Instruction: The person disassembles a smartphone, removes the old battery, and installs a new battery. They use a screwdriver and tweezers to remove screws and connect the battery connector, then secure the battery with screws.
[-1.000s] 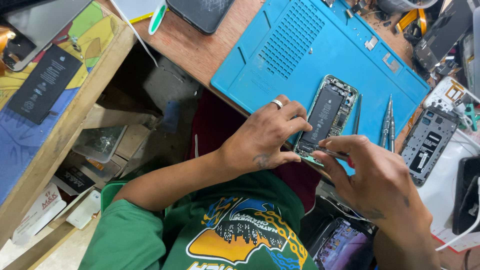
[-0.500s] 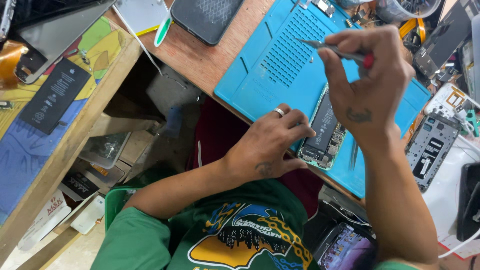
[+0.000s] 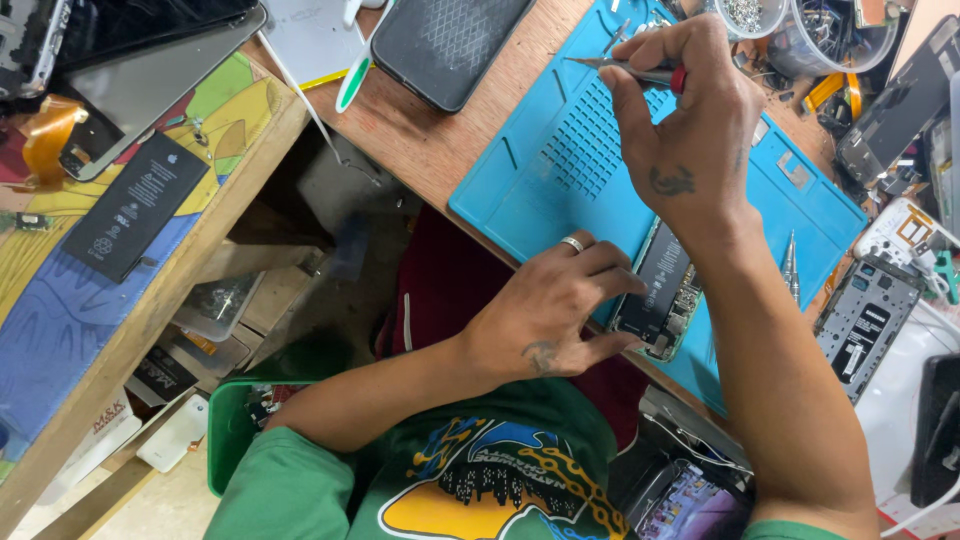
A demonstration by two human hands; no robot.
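The left hand point(image 3: 545, 315), with a ring on one finger, is pressing down on the opened phone with its black battery and small metal parts showing point(image 3: 662, 292). Its fingers are curling over the phone's left edge and its thumb is touching the bottom end, so it is gripping the phone and keeping it flat on the bright blue rubber work mat point(image 3: 560, 170). The phone is sitting in the middle right of the frame, near the mat's lower edge. Its long side is running from the lower left up to the upper right.

The right hand point(image 3: 690, 120) is up high, in the upper middle of the frame, above the mat. It is closing tight around a thin metal screwdriver with a red band point(image 3: 625, 68). The tool's tip is pointing to the left, away from the phone.

The phone is lying below the right hand in the picture, down toward the person's body. The left hand is much nearer to the phone; it is touching it. The right hand is well apart from it.

A dark phone with a dotted back point(image 3: 445, 45) is resting on the brown wooden table point(image 3: 420, 140) in the upper middle. A flat black battery point(image 3: 135, 205) is lying on a colourful board at the left.
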